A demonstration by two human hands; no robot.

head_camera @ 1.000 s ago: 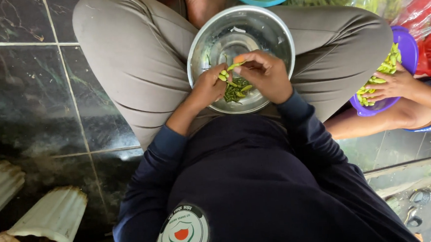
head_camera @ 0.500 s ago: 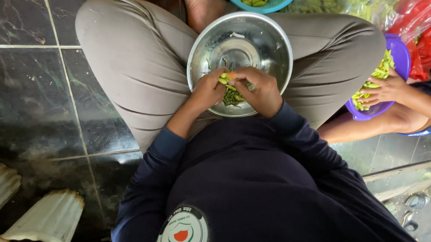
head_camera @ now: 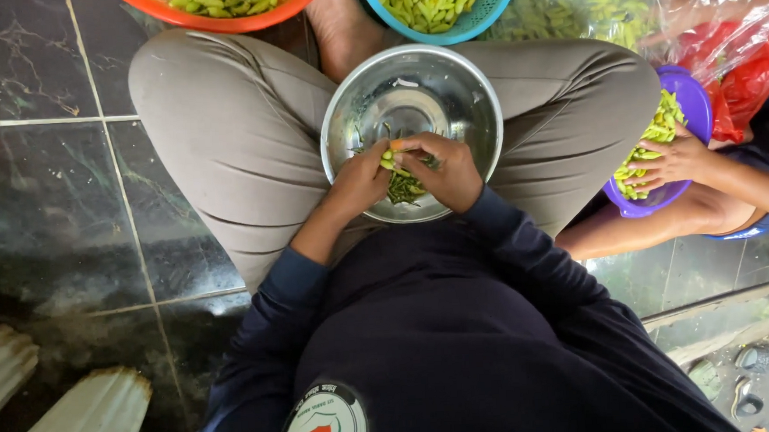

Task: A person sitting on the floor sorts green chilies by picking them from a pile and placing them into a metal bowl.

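Observation:
I sit cross-legged on a dark tiled floor with a steel bowl (head_camera: 435,86) in my lap. My left hand (head_camera: 361,180) and my right hand (head_camera: 446,171) meet over the bowl's near side, both pinching small green chillies (head_camera: 389,160). A little heap of green stems (head_camera: 405,187) lies in the bowl under my fingers. The rest of the bowl's bottom is bare metal.
An orange basket (head_camera: 234,22) and a teal basket (head_camera: 467,29) of green chillies stand beyond my knees. At the right, another person's hand (head_camera: 671,161) reaches into a purple bowl (head_camera: 694,95) of chillies. A clear bag of chillies (head_camera: 601,3) and red plastic (head_camera: 750,70) lie beyond.
My view has tilted forward, showing more of the baskets ahead. My hands have drawn closer together over the bowl, still working the chillies.

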